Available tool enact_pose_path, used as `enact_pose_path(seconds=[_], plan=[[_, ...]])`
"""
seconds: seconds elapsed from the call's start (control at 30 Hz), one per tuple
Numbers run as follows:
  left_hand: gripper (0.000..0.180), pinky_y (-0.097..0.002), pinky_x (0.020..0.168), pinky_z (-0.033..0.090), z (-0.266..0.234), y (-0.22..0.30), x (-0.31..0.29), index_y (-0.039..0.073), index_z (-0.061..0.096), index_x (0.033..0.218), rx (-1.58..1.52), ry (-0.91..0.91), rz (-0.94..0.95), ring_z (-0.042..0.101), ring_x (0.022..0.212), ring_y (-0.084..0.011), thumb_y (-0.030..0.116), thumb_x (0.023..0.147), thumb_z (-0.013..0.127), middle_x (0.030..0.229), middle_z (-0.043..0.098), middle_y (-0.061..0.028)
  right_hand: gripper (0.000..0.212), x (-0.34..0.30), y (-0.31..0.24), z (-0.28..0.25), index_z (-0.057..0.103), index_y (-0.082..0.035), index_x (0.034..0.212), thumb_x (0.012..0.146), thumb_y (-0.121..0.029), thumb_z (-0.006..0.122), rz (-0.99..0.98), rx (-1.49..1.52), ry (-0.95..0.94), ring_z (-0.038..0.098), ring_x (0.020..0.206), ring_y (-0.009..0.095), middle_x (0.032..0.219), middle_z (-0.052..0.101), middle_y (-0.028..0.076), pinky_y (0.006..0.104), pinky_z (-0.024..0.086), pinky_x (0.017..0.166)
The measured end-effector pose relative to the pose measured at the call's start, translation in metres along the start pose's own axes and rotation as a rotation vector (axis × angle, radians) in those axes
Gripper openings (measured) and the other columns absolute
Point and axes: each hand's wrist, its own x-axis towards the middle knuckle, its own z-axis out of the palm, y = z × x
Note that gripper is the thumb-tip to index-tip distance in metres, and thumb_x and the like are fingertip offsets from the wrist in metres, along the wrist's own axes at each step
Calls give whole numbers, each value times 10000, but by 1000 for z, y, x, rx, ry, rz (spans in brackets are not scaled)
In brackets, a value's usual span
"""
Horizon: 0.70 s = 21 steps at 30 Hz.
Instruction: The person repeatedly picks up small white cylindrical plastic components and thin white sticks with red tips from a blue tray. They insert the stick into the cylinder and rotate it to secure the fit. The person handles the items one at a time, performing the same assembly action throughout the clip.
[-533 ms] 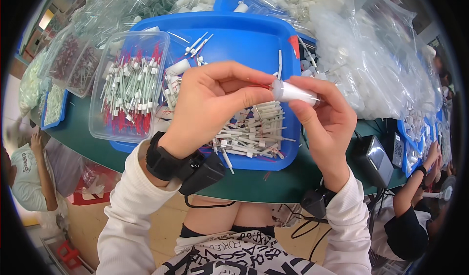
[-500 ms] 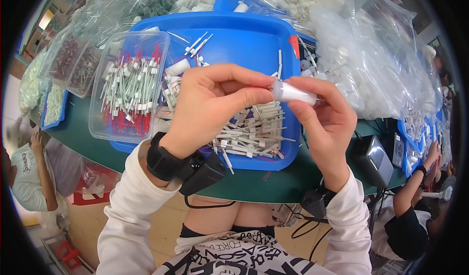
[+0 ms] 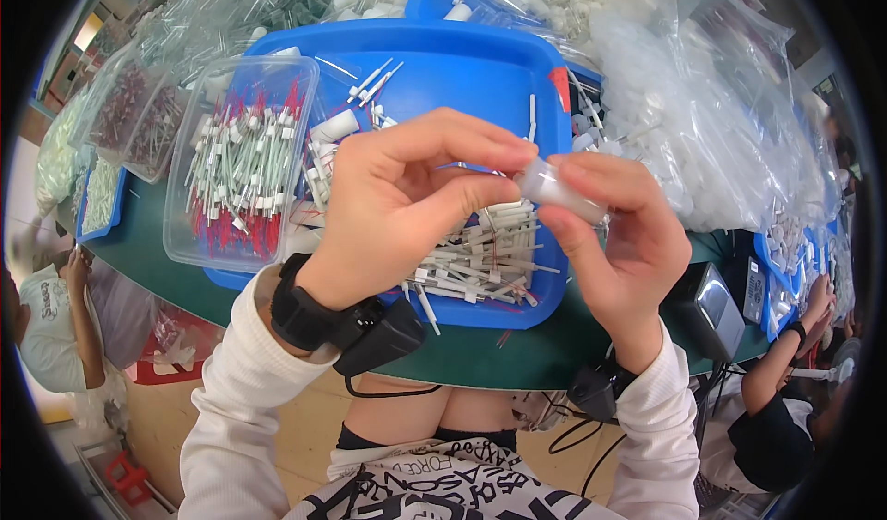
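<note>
Above the blue tray [image 3: 462,44], my two hands hold one small tube [image 3: 568,195] between them. It is white inside with a clear outer wall, and it tilts down to the right. My right hand [image 3: 633,243] grips its body between thumb and fingers. At its upper left end, my left hand [image 3: 379,206] pinches with thumb and forefinger; the fingertips partly cover that end. Under the hands, thin white sticks [image 3: 480,280] with fine red wires lie heaped in the tray. A white cylinder [image 3: 334,126] lies left of my left hand.
A clear plastic box [image 3: 242,160] of white sticks with red wires overlaps the tray's left side. Bags of clear tubes [image 3: 268,3] and white parts [image 3: 665,151] crowd the back and right. A black device [image 3: 707,309] stands at the right. Other people sit at both sides.
The tube has tilted more steeply, its right end lower. My left fingertips have shifted slightly right along its end, and my right hand has moved slightly right.
</note>
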Motion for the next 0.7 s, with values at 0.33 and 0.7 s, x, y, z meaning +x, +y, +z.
enact_pose_path(seconds=[0.33, 0.7], plan=[[320, -253, 782, 462, 6, 6, 0, -54, 523, 1092, -76, -85, -203, 581, 945, -169, -80, 777, 570, 1030, 608, -173, 386, 3, -17, 3, 498, 0, 1058, 905, -347, 428, 994, 987, -123, 407, 633, 73, 669, 435, -6, 224, 329, 590], [238, -222, 717, 437, 3, 8, 2, -24, 550, 1059, 71, -23, -268, 577, 883, -118, 42, 831, 574, 965, 611, -86, 392, 3, -8, -4, 353, -117, 673, 911, -414, 260, 1009, 1575, -247, 279, 409, 108, 508, 337, -10, 264, 270, 430]])
